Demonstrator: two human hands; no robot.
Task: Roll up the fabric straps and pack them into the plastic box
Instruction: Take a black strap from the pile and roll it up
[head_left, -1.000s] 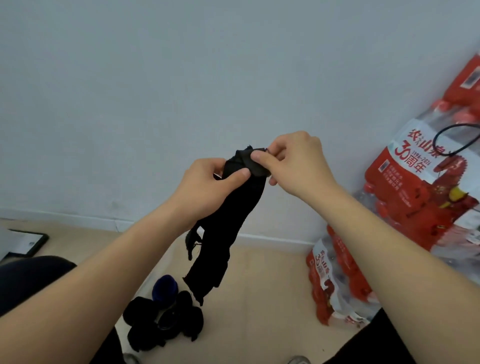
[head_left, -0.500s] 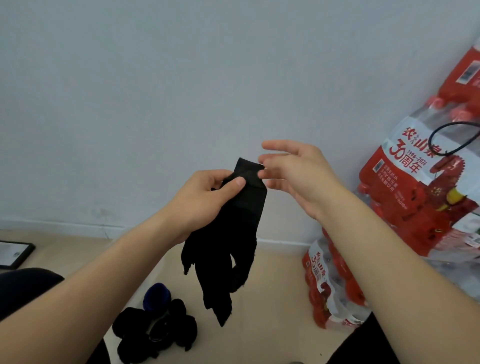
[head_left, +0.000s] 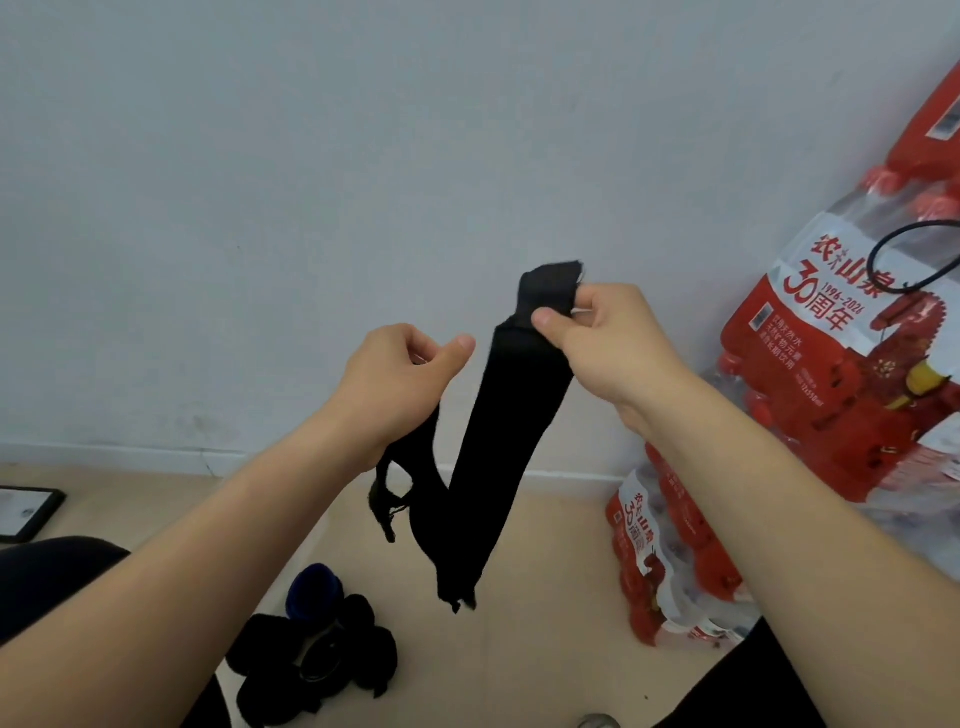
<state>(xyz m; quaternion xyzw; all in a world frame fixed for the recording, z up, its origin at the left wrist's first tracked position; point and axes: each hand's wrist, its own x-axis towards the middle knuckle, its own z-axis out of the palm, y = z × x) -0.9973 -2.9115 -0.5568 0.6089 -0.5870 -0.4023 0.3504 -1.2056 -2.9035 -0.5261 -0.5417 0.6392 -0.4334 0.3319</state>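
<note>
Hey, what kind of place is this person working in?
Likely a plain indoor room, maybe a storage corner: a bare white wall, a beige floor with a baseboard, and shrink-wrapped packs of bottled water stacked against the wall.

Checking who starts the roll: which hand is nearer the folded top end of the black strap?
Right. The right hand pinches the black strap at that folded end; the left hand is lower and to its left, apart from it, holding the strap's thinner part.
</note>
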